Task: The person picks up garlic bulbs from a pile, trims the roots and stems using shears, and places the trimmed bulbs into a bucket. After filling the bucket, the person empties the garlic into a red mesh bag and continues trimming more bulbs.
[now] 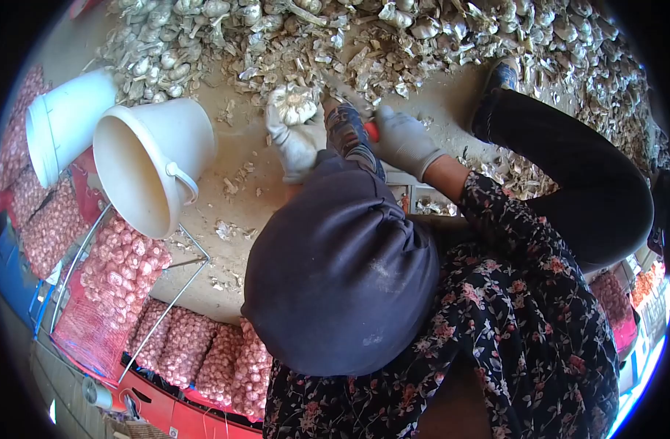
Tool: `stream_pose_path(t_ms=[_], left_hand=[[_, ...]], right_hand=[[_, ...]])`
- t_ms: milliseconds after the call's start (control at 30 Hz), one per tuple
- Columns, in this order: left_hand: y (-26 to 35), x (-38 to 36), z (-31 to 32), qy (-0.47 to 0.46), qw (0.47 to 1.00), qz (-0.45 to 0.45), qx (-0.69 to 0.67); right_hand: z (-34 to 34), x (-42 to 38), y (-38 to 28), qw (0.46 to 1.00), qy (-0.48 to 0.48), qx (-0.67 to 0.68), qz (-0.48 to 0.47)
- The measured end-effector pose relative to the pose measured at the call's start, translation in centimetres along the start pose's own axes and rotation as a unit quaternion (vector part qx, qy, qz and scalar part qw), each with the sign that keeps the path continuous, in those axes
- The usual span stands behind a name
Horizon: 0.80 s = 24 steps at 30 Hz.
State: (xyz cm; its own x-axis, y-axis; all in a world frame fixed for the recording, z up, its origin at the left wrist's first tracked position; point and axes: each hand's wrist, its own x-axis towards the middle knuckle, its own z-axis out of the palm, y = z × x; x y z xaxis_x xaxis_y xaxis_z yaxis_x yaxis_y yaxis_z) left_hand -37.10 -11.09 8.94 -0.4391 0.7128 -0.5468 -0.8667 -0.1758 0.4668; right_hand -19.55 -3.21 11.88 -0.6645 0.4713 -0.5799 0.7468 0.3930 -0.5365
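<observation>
My left hand, in a pale work glove, is closed around a whitish garlic bulb and holds it up with its underside showing. To its right, my right hand, gloved as well, grips the red handle of a knife. The greyish blade points up and left toward the scraps and is hard to make out against them; it seems apart from the bulb. A patterned shoe shows between the two hands.
Heaped garlic bulbs and dry skins spread across the top. On the left lie two white buckets, one tipped toward me. Below them a red mesh bag of garlic hangs in a metal frame, beside several filled bags.
</observation>
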Motion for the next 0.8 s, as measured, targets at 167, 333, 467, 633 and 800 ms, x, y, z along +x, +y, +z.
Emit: stream_pose_path(t_ms=[167,333,467,633,800], left_hand=[[-0.1,-0.1,0.2,0.002,1.0,-0.001,-0.011],[-0.4,-1.0,0.4,0.026,0.999,0.006,-0.027],[-0.9,-1.0,0.1,0.054,0.998,0.005,-0.029],[-0.3,-1.2,-0.1,0.091,0.995,0.017,-0.03],[7.4,-4.6,1.3,0.051,0.968,0.229,0.084]], right_hand=[[-0.8,-1.6,0.2,0.998,0.064,0.011,0.016],[-1.8,-1.5,-2.4,0.983,0.11,-0.121,-0.084],[-1.8,-0.9,-2.7,0.991,0.036,-0.12,-0.047],[-1.9,-1.5,-3.1,1.0,-0.007,0.007,-0.004],[-0.4,-0.6,0.5,0.99,0.009,0.14,0.023]])
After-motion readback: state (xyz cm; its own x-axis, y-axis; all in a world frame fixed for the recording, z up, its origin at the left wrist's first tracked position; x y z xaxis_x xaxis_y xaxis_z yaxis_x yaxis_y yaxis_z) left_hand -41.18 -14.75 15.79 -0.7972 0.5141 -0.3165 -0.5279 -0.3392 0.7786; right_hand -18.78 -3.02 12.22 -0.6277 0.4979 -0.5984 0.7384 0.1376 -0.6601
